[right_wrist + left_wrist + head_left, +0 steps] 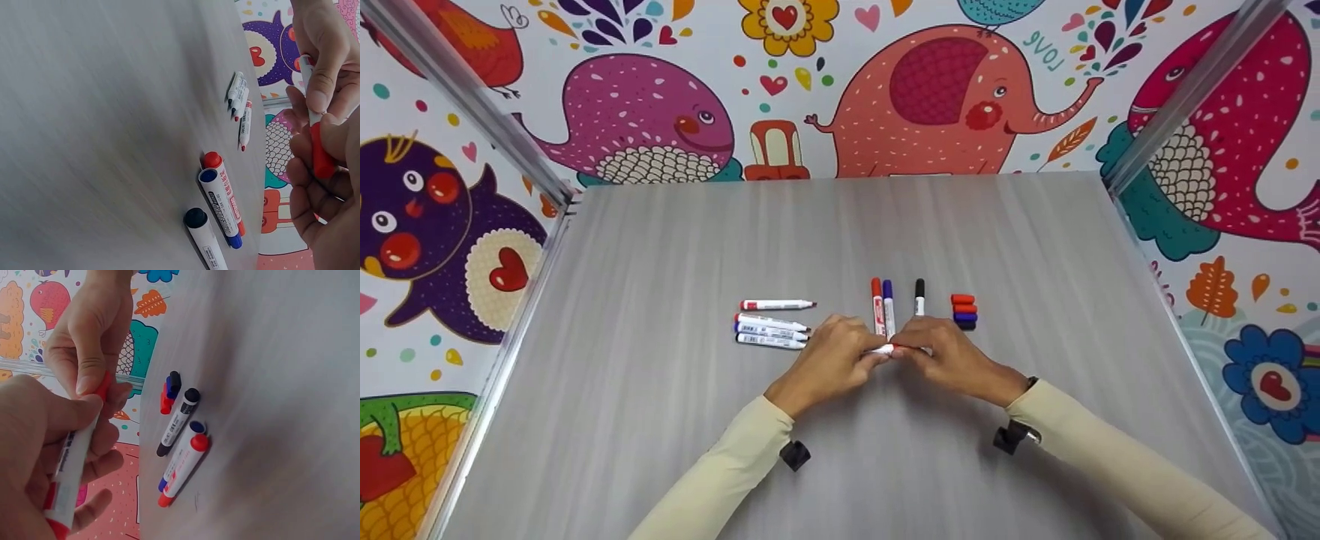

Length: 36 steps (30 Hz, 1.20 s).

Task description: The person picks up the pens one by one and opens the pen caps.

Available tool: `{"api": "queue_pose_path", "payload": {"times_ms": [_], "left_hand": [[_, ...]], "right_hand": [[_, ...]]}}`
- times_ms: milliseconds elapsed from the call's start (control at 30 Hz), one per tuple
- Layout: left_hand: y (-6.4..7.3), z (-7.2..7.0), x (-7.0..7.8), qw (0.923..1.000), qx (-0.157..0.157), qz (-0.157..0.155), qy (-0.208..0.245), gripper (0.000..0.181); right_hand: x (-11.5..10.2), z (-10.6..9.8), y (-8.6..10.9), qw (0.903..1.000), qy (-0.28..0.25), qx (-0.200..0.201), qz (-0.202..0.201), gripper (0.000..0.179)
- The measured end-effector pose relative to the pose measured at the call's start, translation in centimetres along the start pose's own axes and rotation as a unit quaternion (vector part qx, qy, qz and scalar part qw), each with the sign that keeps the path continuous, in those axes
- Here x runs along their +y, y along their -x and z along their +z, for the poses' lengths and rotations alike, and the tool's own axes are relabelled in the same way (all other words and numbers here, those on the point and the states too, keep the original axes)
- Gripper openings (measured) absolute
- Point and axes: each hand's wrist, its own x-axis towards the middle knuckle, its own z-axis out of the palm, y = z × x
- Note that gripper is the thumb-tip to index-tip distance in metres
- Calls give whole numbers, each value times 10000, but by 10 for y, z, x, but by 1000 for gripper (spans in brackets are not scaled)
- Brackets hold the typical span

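Note:
Both hands meet over the table on one red-and-white marker [72, 461]. My left hand [834, 351] grips its white barrel. My right hand [952, 358] pinches the red cap [320, 149], which sits on the marker's end. Just beyond the hands lie three capped markers: a red one [223, 185], a blue one [221, 202] right beside it, and a black one [179, 421] a little apart to the right. In the head view my hands partly cover their near ends.
Left of the hands, several uncapped white markers [771, 331] lie close together, with a red-ended uncapped marker [778, 304] behind them. On the right, loose red, blue and black caps [964, 309] lie in a row. Patterned panels [660, 120] border the grey table [675, 420].

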Motion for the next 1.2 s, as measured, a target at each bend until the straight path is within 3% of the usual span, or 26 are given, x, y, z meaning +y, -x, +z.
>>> {"api": "queue_pose_path", "payload": {"times_ms": [533, 767, 867, 967, 1067, 1200], "left_hand": [[0, -5, 1, 9921, 95, -162, 1240, 6], [2, -8, 1, 9890, 43, -251, 1454, 10], [4, -9, -3, 9823, -36, -375, 1837, 19], [13, -14, -12, 9742, -6, -635, 2165, 29], [22, -22, -19, 9749, 71, -959, 2006, 39], [27, -26, -22, 9808, 128, -1238, 1504, 32]], "right_hand": [[2, 2, -2, 9922, 423, 546, -1034, 12], [0, 1, -2, 9903, 478, 550, -1179, 12], [3, -3, -1, 9885, 321, 583, -1360, 14], [9, -15, 2, 9846, -72, 900, -1499, 18], [16, -32, 8, 9834, -390, 1276, -1233, 20], [20, -42, 19, 9873, -362, 1507, -337, 31]]}}
